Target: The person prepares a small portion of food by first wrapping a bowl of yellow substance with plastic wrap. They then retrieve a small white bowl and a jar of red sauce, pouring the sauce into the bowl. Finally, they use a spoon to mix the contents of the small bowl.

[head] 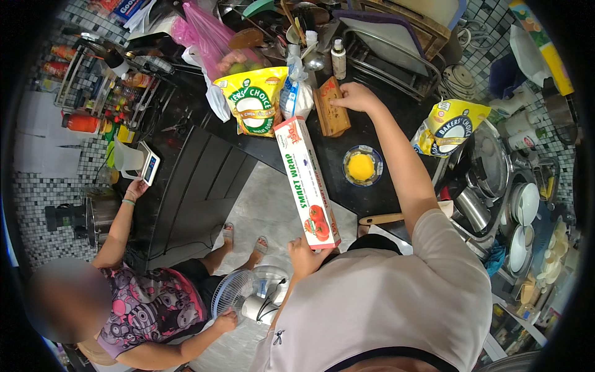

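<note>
Near my body, my left hand (304, 255) grips the lower end of a long white and red box of plastic wrap (307, 186). The box stretches forward over the counter edge. My right arm reaches ahead, and my right hand (357, 97) pinches the edge of a wooden block (333, 108) with reddish marks. That block rests on the black counter (325, 158), beside a knotted plastic bag of white powder (297, 95). Closer to me on the counter is a small blue-patterned bowl (362, 166) with yellow contents.
One yellow flour bag (255, 102) stands left of the block; another yellow bag (448, 128) is right, by the sink dishes (525, 204). A wooden handle (381, 219) lies at the counter edge. At left, another person (153, 302) touches a kitchen scale (150, 163) and a fan (234, 293).
</note>
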`<state>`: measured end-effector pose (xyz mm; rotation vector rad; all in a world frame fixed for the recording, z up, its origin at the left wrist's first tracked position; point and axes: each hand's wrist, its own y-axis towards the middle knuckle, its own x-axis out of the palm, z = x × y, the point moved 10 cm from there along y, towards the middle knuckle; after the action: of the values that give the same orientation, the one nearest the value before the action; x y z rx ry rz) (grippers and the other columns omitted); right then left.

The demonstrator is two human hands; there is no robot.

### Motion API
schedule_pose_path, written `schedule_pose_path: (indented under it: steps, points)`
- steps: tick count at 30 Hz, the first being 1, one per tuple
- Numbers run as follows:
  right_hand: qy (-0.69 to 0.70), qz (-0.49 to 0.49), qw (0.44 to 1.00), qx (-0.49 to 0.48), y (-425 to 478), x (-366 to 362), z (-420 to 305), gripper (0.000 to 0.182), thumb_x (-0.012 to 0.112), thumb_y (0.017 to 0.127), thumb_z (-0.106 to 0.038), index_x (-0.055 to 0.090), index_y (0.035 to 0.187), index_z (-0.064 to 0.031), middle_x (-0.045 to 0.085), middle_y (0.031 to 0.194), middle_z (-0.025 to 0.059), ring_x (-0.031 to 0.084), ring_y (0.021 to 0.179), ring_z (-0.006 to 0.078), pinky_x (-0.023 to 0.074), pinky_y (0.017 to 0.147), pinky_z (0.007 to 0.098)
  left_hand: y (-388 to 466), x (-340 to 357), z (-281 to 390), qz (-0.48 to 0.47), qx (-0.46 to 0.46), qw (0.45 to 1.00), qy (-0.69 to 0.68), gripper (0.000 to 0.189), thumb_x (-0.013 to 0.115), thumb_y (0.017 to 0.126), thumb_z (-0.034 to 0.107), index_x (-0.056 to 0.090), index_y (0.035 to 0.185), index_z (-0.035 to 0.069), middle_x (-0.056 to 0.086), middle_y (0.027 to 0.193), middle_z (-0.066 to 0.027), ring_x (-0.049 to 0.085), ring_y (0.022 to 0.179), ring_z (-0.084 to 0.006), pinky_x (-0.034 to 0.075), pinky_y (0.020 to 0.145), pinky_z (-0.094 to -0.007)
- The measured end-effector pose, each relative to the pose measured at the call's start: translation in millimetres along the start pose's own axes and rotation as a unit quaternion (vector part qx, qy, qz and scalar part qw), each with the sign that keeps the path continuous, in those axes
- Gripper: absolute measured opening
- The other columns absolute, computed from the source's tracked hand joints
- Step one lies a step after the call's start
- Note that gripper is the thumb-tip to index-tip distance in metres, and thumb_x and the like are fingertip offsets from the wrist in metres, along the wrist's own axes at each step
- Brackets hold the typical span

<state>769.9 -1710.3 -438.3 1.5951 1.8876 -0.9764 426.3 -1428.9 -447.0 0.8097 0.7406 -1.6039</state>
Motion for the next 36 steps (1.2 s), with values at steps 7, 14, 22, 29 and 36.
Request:
schedule_pose_path:
  steps: [7,14,22,29,36]
  points:
    - [-0.071,0.03,0.996,0.052,1.8,-50.5,27.8,0.039,0.066,0.078,-0.03,0.069,0.11,-0.0086,0.069,0.106,0.0157,0.066,0.1,0.032,0.0512,0.088,0.0403,-3.6,-3.3,4.8,0.03,0.016,0.999,-0.015,0.06,0.083,0.065,0.047,0.062,0.099,0.002,0.062,0.066,-0.0073,0.058,0.065,-0.0262,0.036,0.074,-0.038]
    - [-0.205,0.19,0.953,0.115,4.8,-116.7,40.9,0.039,0.065,0.081,-0.022,0.067,0.119,-0.0131,0.066,0.118,0.013,0.057,0.112,0.0321,0.0455,0.091,0.0431,-2.9,-4.8,1.4,0.034,0.026,0.998,-0.039,0.063,0.082,0.069,0.043,0.059,0.11,0.002,0.064,0.071,-0.0063,0.059,0.066,-0.0266,0.036,0.074,-0.0373]
    - [0.015,0.161,0.987,-0.003,-129.5,-37.6,11.9,0.069,0.078,0.069,-0.046,0.06,0.125,-0.0099,0.055,0.13,0.0192,0.047,0.123,0.039,0.0371,0.102,0.0493,7.5,-4.7,9.4,-0.029,0.058,0.996,-0.068,0.098,0.084,0.068,0.039,0.033,0.141,-0.003,0.073,0.093,-0.0053,0.07,0.079,-0.0218,0.039,0.07,-0.0355]
    - [-0.141,0.01,0.989,-0.048,-203.2,57.4,-16.8,0.124,0.089,0.049,-0.039,0.023,0.153,-0.0219,0.031,0.15,0.0205,0.032,0.137,0.0398,0.0284,0.107,0.0587,10.8,19.9,21.6,-0.067,0.016,0.991,-0.119,0.089,0.083,0.071,0.035,0.037,0.138,0.0,0.073,0.092,-0.0081,0.069,0.078,-0.0261,0.042,0.077,-0.0351]
    - [-0.155,0.043,0.987,-0.023,-174.3,44.8,0.1,0.123,0.087,0.049,-0.034,0.023,0.153,-0.022,0.037,0.146,0.0184,0.039,0.131,0.037,0.0313,0.103,0.0539,19.3,35.9,43.3,-0.081,0.003,0.985,-0.15,0.092,0.08,0.077,0.031,0.027,0.145,-0.002,0.072,0.085,-0.0087,0.068,0.07,-0.0261,0.043,0.077,-0.0366]
